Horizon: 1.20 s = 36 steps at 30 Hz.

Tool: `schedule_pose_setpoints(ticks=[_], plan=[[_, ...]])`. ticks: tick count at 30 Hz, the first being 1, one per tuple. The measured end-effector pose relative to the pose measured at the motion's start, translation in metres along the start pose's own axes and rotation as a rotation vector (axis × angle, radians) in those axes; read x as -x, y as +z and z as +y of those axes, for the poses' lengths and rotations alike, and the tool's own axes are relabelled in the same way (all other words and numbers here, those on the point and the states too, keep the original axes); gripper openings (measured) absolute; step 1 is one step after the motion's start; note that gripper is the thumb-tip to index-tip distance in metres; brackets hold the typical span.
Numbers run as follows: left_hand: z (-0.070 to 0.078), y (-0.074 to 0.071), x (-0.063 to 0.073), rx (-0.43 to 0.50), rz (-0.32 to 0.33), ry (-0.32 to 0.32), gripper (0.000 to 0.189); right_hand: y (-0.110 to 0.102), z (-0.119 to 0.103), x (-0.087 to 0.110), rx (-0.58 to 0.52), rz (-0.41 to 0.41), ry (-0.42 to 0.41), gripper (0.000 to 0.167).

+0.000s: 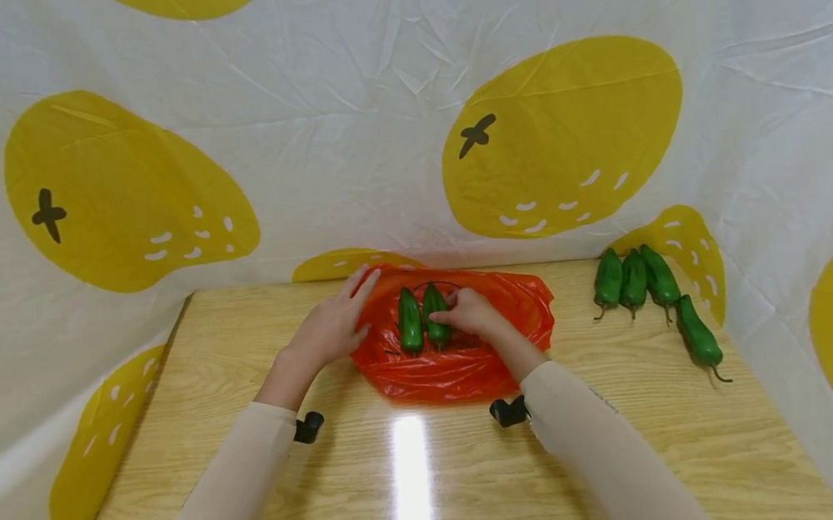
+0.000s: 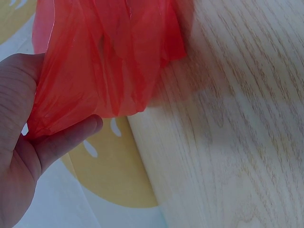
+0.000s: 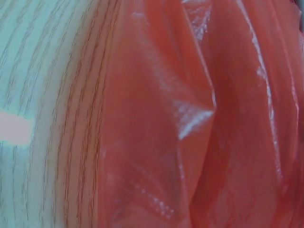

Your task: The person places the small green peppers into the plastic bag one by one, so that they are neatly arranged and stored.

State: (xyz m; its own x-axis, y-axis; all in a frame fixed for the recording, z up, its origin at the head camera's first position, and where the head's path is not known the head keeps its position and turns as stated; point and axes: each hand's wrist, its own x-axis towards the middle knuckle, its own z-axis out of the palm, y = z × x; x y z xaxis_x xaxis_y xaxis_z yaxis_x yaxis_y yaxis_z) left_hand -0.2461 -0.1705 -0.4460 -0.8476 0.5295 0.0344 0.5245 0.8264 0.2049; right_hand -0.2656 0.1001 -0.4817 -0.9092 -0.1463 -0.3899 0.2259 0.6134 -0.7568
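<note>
A red plastic bag (image 1: pixel 443 383) lies spread on the wooden table with two green peppers on it, a left pepper (image 1: pixel 410 321) and a right pepper (image 1: pixel 434 304). My left hand (image 1: pixel 330 323) is at the bag's left edge. In the left wrist view the bag (image 2: pixel 95 80) passes between the fingers of that hand (image 2: pixel 19 137), which hold its edge. With thumb and fingers, my right hand (image 1: pixel 476 314) grips the right pepper from its right side. Only crinkled red plastic (image 3: pixel 156 123) and table show in the right wrist view; the hand is hidden there.
Toward the table's right edge, several more green peppers (image 1: pixel 633 279) lie in a row, with another pepper (image 1: pixel 698 337) slanted in front of them. A white cloth (image 1: pixel 346 158) with yellow fruit prints hangs behind the table (image 1: pixel 348 484) and at its sides.
</note>
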Motion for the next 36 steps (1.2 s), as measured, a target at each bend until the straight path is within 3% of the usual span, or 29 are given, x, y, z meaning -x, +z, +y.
schedule_pose_setpoints(ticks=[8,28,36], plan=[[0.0007,0.0004,-0.0008,-0.007,-0.010,-0.002,0.096,0.0038,0.0040,-0.0020,-0.016,-0.007,0.018,0.039],[-0.0009,0.0021,-0.0017,-0.032,0.007,0.011,0.096,0.0052,0.0013,0.0004,-0.007,-0.045,0.009,0.041],[-0.0021,0.0017,-0.0017,-0.013,-0.003,0.004,0.097,0.0051,-0.0002,0.0000,0.048,-0.036,-0.008,0.042]])
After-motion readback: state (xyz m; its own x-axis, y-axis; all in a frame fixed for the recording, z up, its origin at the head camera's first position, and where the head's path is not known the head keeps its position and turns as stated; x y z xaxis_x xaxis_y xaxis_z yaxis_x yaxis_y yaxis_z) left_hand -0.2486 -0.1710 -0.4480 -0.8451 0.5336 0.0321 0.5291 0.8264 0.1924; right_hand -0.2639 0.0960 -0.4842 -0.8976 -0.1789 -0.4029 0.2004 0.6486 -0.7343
